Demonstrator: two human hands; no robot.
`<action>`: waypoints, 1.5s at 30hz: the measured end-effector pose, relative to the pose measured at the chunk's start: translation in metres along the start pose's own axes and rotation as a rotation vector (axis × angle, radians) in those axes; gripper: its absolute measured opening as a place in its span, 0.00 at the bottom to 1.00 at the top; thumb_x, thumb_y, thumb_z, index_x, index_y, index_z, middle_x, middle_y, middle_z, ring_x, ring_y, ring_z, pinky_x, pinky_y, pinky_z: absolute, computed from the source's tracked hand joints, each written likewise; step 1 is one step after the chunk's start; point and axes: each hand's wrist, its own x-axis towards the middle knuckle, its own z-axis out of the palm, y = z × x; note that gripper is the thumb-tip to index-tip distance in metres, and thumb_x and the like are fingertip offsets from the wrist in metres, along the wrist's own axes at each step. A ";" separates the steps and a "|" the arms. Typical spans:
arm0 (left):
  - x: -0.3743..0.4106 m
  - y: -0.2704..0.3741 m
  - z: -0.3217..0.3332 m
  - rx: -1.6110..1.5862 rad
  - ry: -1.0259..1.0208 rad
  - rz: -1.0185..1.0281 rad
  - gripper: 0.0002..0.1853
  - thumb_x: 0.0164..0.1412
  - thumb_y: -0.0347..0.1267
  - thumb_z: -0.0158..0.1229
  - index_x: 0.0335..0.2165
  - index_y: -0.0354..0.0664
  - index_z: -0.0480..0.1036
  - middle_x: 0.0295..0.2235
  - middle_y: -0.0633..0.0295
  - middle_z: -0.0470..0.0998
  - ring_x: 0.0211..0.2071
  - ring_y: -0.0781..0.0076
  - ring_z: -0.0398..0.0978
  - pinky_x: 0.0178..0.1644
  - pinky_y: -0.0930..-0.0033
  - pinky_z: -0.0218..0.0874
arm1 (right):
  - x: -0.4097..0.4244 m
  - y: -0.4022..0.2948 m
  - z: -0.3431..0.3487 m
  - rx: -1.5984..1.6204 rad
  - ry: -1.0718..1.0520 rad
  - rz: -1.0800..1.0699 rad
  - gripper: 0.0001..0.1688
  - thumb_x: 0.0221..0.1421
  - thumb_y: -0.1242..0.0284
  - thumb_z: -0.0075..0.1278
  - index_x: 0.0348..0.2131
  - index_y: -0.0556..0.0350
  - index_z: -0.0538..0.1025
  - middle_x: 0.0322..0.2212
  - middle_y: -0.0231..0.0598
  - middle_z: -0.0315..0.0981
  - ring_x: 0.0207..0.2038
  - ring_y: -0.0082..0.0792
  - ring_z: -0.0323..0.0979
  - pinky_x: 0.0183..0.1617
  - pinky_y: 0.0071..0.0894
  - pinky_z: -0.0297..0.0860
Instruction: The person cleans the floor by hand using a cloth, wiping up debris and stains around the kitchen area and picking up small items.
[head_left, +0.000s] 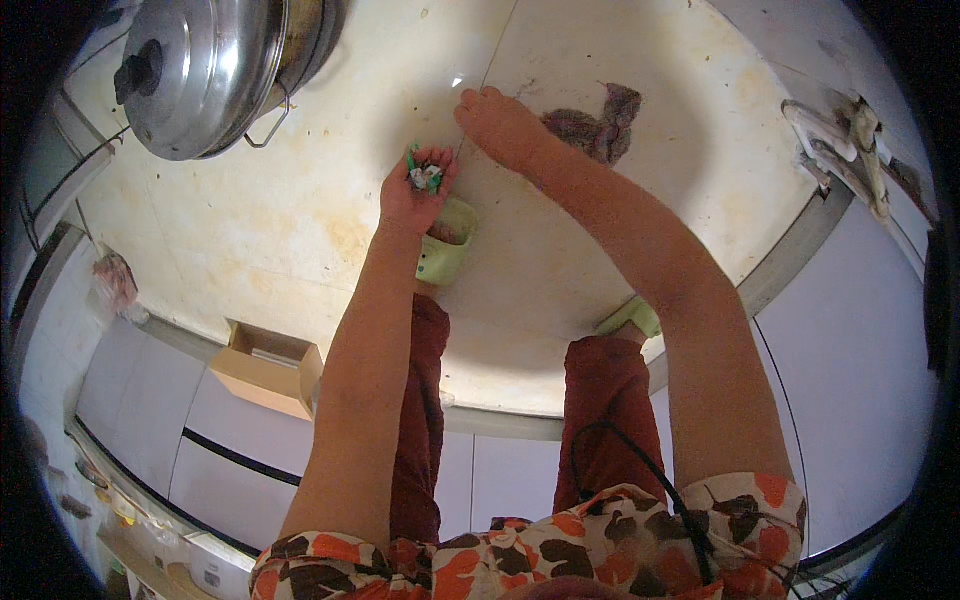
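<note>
My left hand (416, 191) is cupped palm up, with small crumpled green and white scraps (426, 177) in it. It is above the toe side of a pale green clog (444, 259) on my foot. Ahead and to the right of it, my right hand (487, 124) has its fingers bent together over the pale, stained floor (360, 292). Whether those fingertips pinch something small cannot be told. A dark, crumpled cloth (600, 131) lies on the floor just beyond my right wrist.
A large lidded steel pot (202, 75) stands at the upper left. An open cardboard box (262, 375) is at the lower left, near white cabinet fronts (232, 442). A plastic bag (115, 281) lies at the far left. My other green clog (630, 319) is at the right.
</note>
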 end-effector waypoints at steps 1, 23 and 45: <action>-0.001 -0.004 0.001 0.006 -0.011 0.005 0.16 0.64 0.37 0.42 0.28 0.37 0.70 0.31 0.57 0.73 0.41 0.57 0.71 0.50 0.54 0.63 | -0.004 -0.002 0.003 -0.010 -0.006 0.040 0.10 0.47 0.77 0.46 0.33 0.59 0.69 0.37 0.43 0.64 0.41 0.45 0.66 0.41 0.34 0.71; -0.010 -0.047 0.044 -0.045 -0.003 -0.028 0.14 0.64 0.33 0.41 0.27 0.37 0.68 0.31 0.53 0.73 0.39 0.56 0.72 0.47 0.53 0.68 | -0.132 0.058 -0.030 0.142 0.689 0.839 0.32 0.38 0.72 0.59 0.46 0.59 0.66 0.42 0.54 0.61 0.47 0.53 0.59 0.54 0.49 0.57; -0.018 -0.022 0.002 0.023 0.079 0.038 0.15 0.63 0.38 0.46 0.26 0.40 0.69 0.30 0.59 0.73 0.39 0.59 0.73 0.48 0.56 0.67 | -0.122 0.018 0.049 0.254 -0.038 -0.095 0.12 0.48 0.73 0.45 0.35 0.55 0.74 0.36 0.39 0.70 0.45 0.43 0.66 0.44 0.42 0.67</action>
